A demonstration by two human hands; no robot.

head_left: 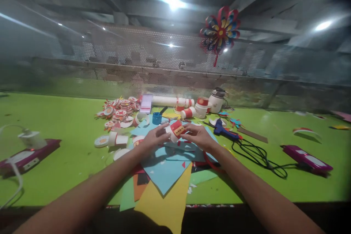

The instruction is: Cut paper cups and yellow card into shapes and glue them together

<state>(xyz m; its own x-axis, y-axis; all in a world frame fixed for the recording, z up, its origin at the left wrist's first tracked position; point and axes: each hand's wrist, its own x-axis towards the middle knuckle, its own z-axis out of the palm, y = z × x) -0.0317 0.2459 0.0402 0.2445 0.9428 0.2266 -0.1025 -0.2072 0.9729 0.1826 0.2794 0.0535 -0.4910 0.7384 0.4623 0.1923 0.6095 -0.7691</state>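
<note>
Between both hands, above the sheets, is a white paper cup (173,135) with a red band and a yellow strip bearing dark marks. My left hand (157,137) has its fingers closed on the cup's left side. From the right, my right hand (197,136) pinches the cup near the yellow strip. Light blue paper sheets (164,172) lie below, over a yellow sheet (164,203). Just behind the hands stand a small blue pot (157,118) and a white paper ring (142,119).
A blue glue gun (225,131) with a coiled black cable (255,158) lies at right, near a purple power strip (307,159). Another purple strip (30,155) is at left. Decorated paper discs (120,111) are heaped at back left; a white jar (216,100) stands behind.
</note>
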